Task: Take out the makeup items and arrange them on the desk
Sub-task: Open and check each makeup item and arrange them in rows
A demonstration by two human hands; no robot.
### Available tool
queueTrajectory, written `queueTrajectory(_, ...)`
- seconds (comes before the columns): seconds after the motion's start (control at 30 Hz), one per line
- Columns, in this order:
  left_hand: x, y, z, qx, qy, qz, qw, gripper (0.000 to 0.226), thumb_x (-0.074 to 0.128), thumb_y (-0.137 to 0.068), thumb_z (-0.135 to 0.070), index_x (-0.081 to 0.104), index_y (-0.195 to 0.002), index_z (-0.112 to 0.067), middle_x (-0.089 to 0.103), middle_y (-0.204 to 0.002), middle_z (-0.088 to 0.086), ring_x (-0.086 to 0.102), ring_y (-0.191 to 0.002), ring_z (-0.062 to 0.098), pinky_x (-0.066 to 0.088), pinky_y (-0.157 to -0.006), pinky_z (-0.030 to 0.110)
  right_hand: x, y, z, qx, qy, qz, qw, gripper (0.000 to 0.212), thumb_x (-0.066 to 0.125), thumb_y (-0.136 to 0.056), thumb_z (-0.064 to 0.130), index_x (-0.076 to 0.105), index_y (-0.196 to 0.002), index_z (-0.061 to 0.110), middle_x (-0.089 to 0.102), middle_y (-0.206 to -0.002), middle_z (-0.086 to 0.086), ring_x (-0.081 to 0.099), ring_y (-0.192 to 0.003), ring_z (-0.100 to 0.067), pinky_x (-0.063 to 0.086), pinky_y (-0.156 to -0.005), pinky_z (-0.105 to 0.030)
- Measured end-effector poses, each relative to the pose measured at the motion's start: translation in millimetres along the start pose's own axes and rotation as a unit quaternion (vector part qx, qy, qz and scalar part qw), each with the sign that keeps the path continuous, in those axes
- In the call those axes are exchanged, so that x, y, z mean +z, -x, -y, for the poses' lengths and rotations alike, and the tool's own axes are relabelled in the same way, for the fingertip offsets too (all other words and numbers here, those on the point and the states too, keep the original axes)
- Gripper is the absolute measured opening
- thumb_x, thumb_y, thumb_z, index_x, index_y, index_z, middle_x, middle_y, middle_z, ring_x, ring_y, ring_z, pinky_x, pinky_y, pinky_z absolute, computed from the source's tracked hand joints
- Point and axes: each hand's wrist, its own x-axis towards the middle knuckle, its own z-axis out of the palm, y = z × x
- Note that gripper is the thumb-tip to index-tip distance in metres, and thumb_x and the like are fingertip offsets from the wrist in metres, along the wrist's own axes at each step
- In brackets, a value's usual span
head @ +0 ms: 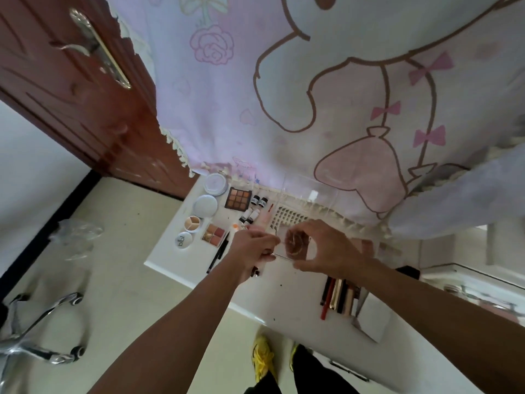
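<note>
Both hands meet above the white desk (176, 260). My left hand (252, 248) pinches a thin metal tool (279, 256) that points right. My right hand (318, 248) curls its fingers round a small clear container (297, 241). Laid out on the desk's left part are round compacts (215, 184), a nine-pan palette (238, 198), a smaller palette (213, 236), small bottles (260, 201) and a dark pencil (218, 253). A tray of false lashes (289, 216) lies just beyond my hands. Several lipsticks and pens (339, 297) lie grouped near the desk's front right.
A clear acrylic organiser (309, 189) stands at the back of the desk under a pink cartoon cloth (284, 81). A white box (372, 317) sits at the front right. A chair base (42, 322) stands on the floor at the left, near a wooden door (71, 95).
</note>
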Motion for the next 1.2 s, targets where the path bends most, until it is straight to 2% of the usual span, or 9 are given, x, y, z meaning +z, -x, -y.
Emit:
queueTrajectory(0.13,-33,4,-5,0.014,0.039,-0.074,0.996,0.004,0.065,-0.083,0.001,0.065,-0.079,0.001,0.063,-0.08,0.015,0.06,-0.073,0.023,0.057,-0.062,0.026,-1,-32,8,0.0,-0.109,-0.05,0.993,0.063,0.061,-0.075,0.071,0.06,-0.123,0.031,0.059,-0.117,0.013,0.056,-0.1,-0.007,0.046,-0.083,-0.029)
queueTrajectory(0.23,-66,7,-6,0.038,0.096,-0.127,0.987,0.01,0.065,-0.083,0.0,0.059,-0.075,-0.002,0.055,-0.061,0.003,0.055,-0.063,0.015,0.055,-0.063,0.027,0,-68,3,0.041,-0.077,-0.13,0.988,0.027,0.06,-0.093,0.04,0.071,-0.107,0.018,0.067,-0.099,0.006,0.062,-0.088,-0.013,0.046,-0.075,-0.028)
queueTrajectory(0.3,-86,7,-4,0.043,0.148,-0.163,0.975,0.007,0.065,-0.081,-0.001,0.061,-0.076,-0.003,0.055,-0.066,0.007,0.056,-0.065,0.017,0.055,-0.062,0.028,8,-90,-2,0.065,-0.013,-0.091,0.994,0.017,0.057,-0.094,0.024,0.072,-0.089,0.018,0.066,-0.086,0.005,0.061,-0.079,-0.016,0.047,-0.071,-0.028)
queueTrajectory(0.37,-101,7,-1,0.039,0.198,-0.205,0.958,0.002,0.065,-0.081,-0.001,0.063,-0.081,-0.002,0.061,-0.07,0.008,0.059,-0.066,0.019,0.052,-0.058,0.027,21,-111,-5,0.062,0.045,-0.037,0.996,0.026,0.052,-0.091,0.018,0.065,-0.07,0.027,0.065,-0.078,0.006,0.058,-0.07,-0.016,0.051,-0.068,-0.032)
queueTrajectory(0.47,-115,4,5,0.033,0.234,-0.253,0.938,0.005,0.064,-0.082,0.001,0.063,-0.077,-0.001,0.062,-0.063,0.005,0.059,-0.06,0.018,0.051,-0.056,0.027,42,-134,-1,0.029,0.112,0.028,0.993,0.024,0.052,-0.091,0.019,0.074,-0.087,0.027,0.071,-0.091,0.003,0.064,-0.076,-0.018,0.056,-0.07,-0.034)
queueTrajectory(0.6,-123,-1,17,0.023,0.258,-0.269,0.928,0.003,0.064,-0.083,0.002,0.063,-0.08,0.0,0.063,-0.066,0.007,0.058,-0.059,0.018,0.05,-0.052,0.025,63,-154,11,-0.009,0.156,0.06,0.986,0.044,0.052,-0.089,0.062,0.073,-0.087,0.024,0.067,-0.076,0.002,0.064,-0.067,-0.016,0.056,-0.067,-0.031)
queueTrajectory(0.8,-124,-8,29,0.008,0.267,-0.264,0.927,0.004,0.064,-0.083,-0.001,0.065,-0.087,-0.001,0.065,-0.082,0.012,0.06,-0.068,0.02,0.05,-0.055,0.025,83,-169,18,-0.025,0.255,0.058,0.965,0.035,0.051,-0.097,0.045,0.064,-0.09,0.013,0.062,-0.08,-0.003,0.064,-0.075,-0.022,0.056,-0.073,-0.036)
queueTrajectory(1.07,-124,-12,30,0.006,0.266,-0.253,0.93,0.008,0.063,-0.084,-0.001,0.066,-0.083,-0.008,0.07,-0.082,0.007,0.063,-0.07,0.018,0.05,-0.058,0.025,85,-163,3,-0.029,0.176,0.037,0.983,0.038,0.054,-0.095,0.044,0.049,-0.063,0.025,0.059,-0.07,0.003,0.06,-0.064,-0.017,0.053,-0.067,-0.029)
queueTrajectory(1.2,-121,-14,26,0.004,0.267,-0.251,0.93,0.007,0.062,-0.085,0.0,0.066,-0.088,-0.005,0.07,-0.078,0.007,0.064,-0.066,0.017,0.052,-0.058,0.026,78,-153,-9,-0.029,0.146,-0.011,0.989,0.042,0.046,-0.096,0.054,0.055,-0.073,0.021,0.055,-0.065,0.003,0.054,-0.06,-0.016,0.046,-0.061,-0.025)
